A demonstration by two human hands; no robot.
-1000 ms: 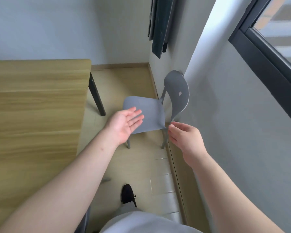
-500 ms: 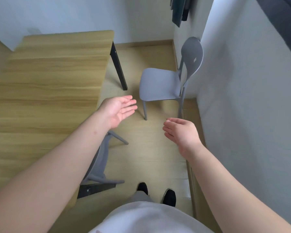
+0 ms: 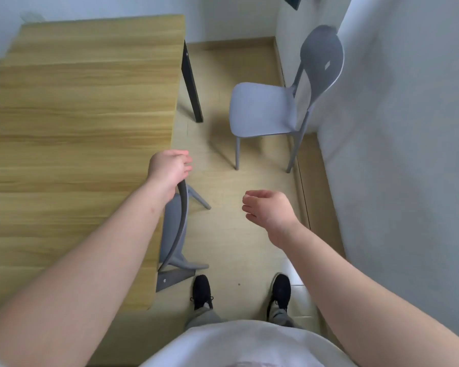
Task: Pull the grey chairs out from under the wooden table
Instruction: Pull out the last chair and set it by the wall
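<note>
The wooden table (image 3: 85, 107) fills the left side. One grey chair (image 3: 265, 112) stands free on the floor at the upper right, its back against the wall. A second grey chair (image 3: 178, 234) is tucked under the table's right edge; only its backrest and two legs show. My left hand (image 3: 170, 168) rests on the top of that backrest with fingers curled over it. My right hand (image 3: 269, 209) hovers above the floor to the right, fingers loosely curled, holding nothing.
A white wall (image 3: 398, 154) runs close along the right. The table's black leg (image 3: 192, 88) stands near the free chair. My feet in black shoes (image 3: 202, 290) stand on the wood floor between table and wall.
My view has shifted back and down. My left hand dropped from open in the air onto the tucked chair's backrest. My right hand lowered slightly.
</note>
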